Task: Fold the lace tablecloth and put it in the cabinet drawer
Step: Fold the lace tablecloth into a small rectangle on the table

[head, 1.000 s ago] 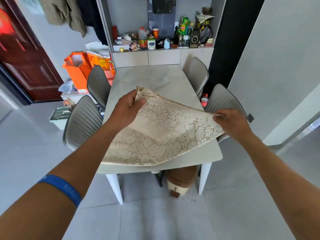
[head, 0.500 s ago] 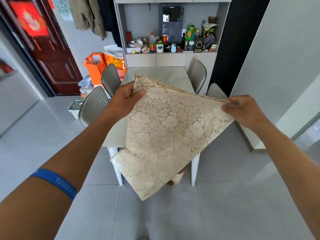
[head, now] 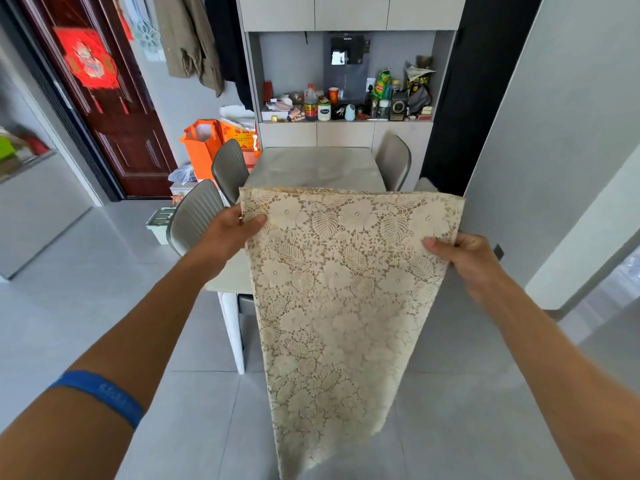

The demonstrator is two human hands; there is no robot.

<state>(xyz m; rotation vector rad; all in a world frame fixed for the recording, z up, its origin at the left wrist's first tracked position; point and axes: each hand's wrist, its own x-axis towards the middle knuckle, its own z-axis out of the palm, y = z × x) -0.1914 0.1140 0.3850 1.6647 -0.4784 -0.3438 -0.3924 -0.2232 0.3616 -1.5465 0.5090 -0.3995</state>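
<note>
The cream lace tablecloth (head: 339, 292) hangs folded in front of me, off the table, its lower end tapering down toward the floor. My left hand (head: 235, 230) pinches its upper left corner. My right hand (head: 460, 258) grips its upper right edge, thumb on the front. Behind it stands the grey cabinet (head: 346, 133) with a cluttered open shelf and flat lower fronts; I cannot tell which front is a drawer.
The pale dining table (head: 311, 168) stands between me and the cabinet, with grey chairs (head: 194, 216) on its left and another chair (head: 393, 161) on its right. Orange bags (head: 204, 143) and a dark red door (head: 114, 109) are at the left. Grey tiled floor surrounds me.
The tablecloth has been lifted from the table and now hangs vertically between my hands. I have stepped back, and the table looks farther away.
</note>
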